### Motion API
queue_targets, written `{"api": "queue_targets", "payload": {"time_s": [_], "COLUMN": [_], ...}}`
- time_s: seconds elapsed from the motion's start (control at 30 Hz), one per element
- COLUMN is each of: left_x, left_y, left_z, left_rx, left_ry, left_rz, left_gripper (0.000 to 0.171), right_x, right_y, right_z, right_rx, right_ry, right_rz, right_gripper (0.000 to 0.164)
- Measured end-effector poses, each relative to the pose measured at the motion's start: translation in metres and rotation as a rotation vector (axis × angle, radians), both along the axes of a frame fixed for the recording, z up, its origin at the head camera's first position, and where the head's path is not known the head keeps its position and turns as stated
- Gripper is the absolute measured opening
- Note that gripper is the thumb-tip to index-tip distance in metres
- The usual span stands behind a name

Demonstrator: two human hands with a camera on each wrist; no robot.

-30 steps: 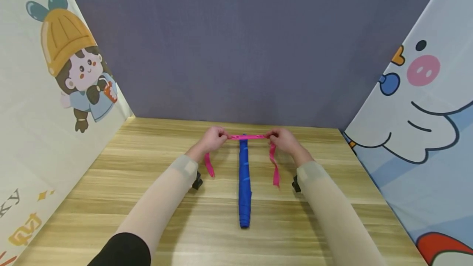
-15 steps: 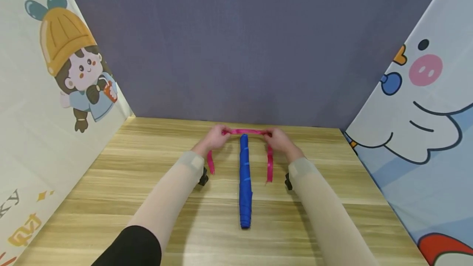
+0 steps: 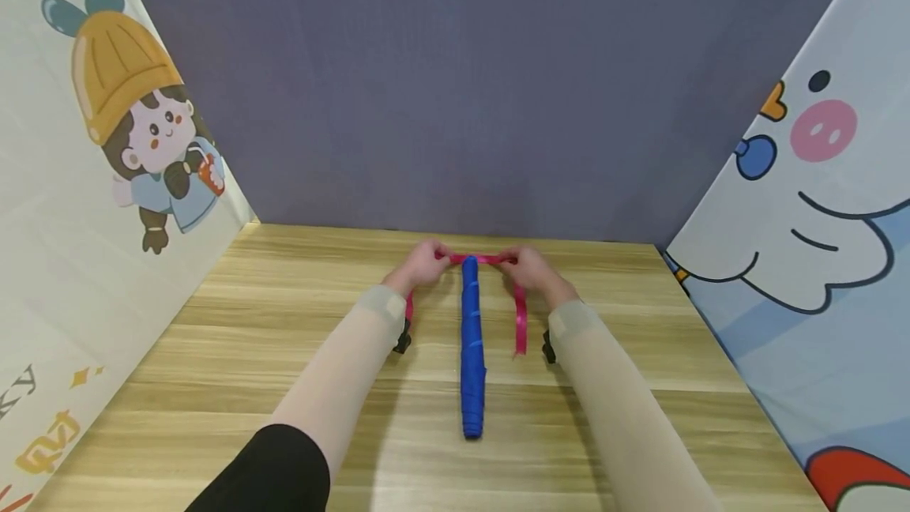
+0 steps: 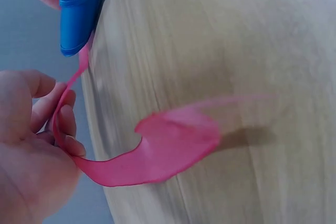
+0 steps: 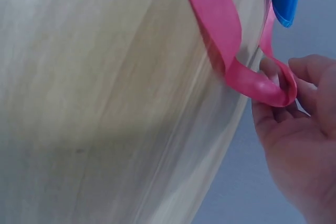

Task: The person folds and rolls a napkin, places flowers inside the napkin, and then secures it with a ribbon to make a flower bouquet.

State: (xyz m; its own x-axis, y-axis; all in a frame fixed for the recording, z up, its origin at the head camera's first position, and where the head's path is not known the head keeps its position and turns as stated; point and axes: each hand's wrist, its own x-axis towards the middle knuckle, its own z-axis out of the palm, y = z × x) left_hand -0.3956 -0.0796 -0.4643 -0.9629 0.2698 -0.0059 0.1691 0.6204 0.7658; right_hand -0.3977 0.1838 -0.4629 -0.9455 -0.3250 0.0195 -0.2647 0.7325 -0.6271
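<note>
A long, slim roll of blue material (image 3: 471, 346), wound in spiral turns, lies on the wooden table pointing away from me. Across its far end runs a pink ribbon (image 3: 489, 259); the roll's tip covers the ribbon's middle, so the ribbon passes beneath or behind it. My left hand (image 3: 425, 262) grips the ribbon left of the tip, and a loose tail (image 4: 152, 153) hangs from it over the table. On the other side my right hand (image 3: 529, 267) holds the ribbon between thumb and curled fingers, its tail (image 5: 218, 19) trailing toward me.
The wooden table (image 3: 249, 354) ends at a grey-purple back wall (image 3: 455, 85) just beyond my hands. Printed panels with cartoon figures stand at the left (image 3: 43, 180) and right (image 3: 853, 259). A small black device (image 3: 403, 336) sits under each wrist.
Both hands have drawn closer together, shortening the ribbon span between them. The ribbon crossed over the roll's far end, moved beyond it, and now lies behind or under its tip. The roll stays put.
</note>
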Motion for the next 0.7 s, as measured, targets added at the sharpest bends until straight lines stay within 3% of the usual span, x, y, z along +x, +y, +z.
{"api": "queue_targets", "payload": {"time_s": [0.27, 0.57, 0.7], "left_x": [0.003, 0.021, 0.025], "left_y": [0.002, 0.003, 0.005], "left_z": [-0.005, -0.001, -0.003], "left_rx": [-0.025, 0.155, 0.156], "left_ry": [-0.048, -0.257, -0.253], "left_rz": [-0.032, -0.096, -0.103], "left_gripper": [0.029, 0.034, 0.035], "right_x": [0.009, 0.021, 0.024], "right_y": [-0.002, -0.011, -0.015], "right_z": [0.001, -0.001, -0.006], "right_rx": [-0.042, -0.204, -0.191], "right_ry": [-0.116, -0.269, -0.275], "right_rz": [0.019, 0.068, 0.055], "right_gripper": [0.033, 0.042, 0.047]}}
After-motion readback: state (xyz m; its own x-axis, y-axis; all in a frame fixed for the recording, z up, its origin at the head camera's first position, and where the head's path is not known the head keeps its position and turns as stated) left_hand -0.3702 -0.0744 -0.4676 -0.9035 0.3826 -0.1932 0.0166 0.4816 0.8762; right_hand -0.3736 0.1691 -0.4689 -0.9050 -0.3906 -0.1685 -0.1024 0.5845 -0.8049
